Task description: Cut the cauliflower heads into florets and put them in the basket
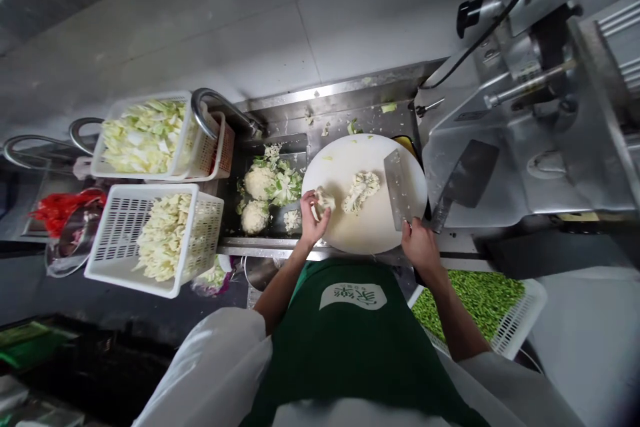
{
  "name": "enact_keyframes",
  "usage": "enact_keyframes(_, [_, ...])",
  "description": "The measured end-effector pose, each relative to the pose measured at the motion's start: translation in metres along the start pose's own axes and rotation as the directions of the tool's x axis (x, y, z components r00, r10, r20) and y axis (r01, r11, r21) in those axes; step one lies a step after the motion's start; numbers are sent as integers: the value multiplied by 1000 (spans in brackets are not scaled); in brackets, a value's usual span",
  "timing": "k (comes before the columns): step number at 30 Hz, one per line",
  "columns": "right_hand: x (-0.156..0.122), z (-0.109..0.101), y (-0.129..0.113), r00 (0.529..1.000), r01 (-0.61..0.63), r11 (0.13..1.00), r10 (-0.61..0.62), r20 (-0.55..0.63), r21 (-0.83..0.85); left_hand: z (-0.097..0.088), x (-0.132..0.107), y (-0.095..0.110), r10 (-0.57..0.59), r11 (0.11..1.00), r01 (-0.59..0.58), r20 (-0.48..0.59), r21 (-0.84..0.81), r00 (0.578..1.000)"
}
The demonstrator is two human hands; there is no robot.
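Head view: holds cauliflower piece (pixel 327 201) in half-curled left grip (pixel 313 221), eight o'clock on board (pixel 345 157); clasps cleaver (pixel 398 188) in closed right grip (pixel 421 245), four o'clock.

On my green apron (pixel 360 347): white logo patch (pixel 327 297), big Chinese-style characters plus a smaller line, can't read them for sure. Metal machine (pixel 465 147) has a label (pixel 473 116), illegible.

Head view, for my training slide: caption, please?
Left hand holding cauliflower, right hand a cleaver, over a round white board.
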State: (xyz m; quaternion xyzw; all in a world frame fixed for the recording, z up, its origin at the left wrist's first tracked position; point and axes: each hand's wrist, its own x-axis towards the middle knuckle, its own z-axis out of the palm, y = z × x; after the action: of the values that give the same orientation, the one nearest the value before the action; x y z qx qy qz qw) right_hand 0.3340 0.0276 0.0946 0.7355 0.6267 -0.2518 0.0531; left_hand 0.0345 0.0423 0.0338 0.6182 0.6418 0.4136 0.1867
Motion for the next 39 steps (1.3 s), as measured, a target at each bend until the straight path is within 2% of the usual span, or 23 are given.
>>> enact_keyframes(2, [-12,-6,-11,998,15,1000,-14,-65,10,10,-15,5,9,1000,-9,18,19,1000])
enact_keyframes(5, [-27,-10,-31,986,137,990,-132,-102,44,18,-27,9,-24,997,18,69,76,997])
enact_keyframes(7, [-33,-9,-44,979,194,979,-190,-78,57,19,-29,10,-65,996,61,61,64,996])
enact_keyframes(12, [-34,-4,-64,982,184,982,-185,28,32,27,-18,10,-173,985,173,-43,-2,984])
enact_keyframes(18, [-23,3,-70,935,288,958,-285,210,21,39,-12,10,-247,962,236,-64,-135,967])
enact_keyframes(23, [-17,9,-73,885,352,935,-346,311,37,39,-12,9,-232,967,225,-48,-121,972])
enact_keyframes(28, [-10,7,-76,871,356,933,-353,341,55,42,-15,6,-192,978,184,-90,-97,977])
enact_keyframes(32, [8,17,-93,852,378,922,-381,359,83,41,-13,2,-155,981,145,-73,-131,985])
enact_keyframes(36, [30,32,-119,839,405,907,-420,347,118,42,-7,-2,-217,967,204,-77,-151,973])
enact_keyframes(39, [36,35,-126,828,423,895,-445,341,142,40,-16,2,-304,952,294,-152,-89,940])
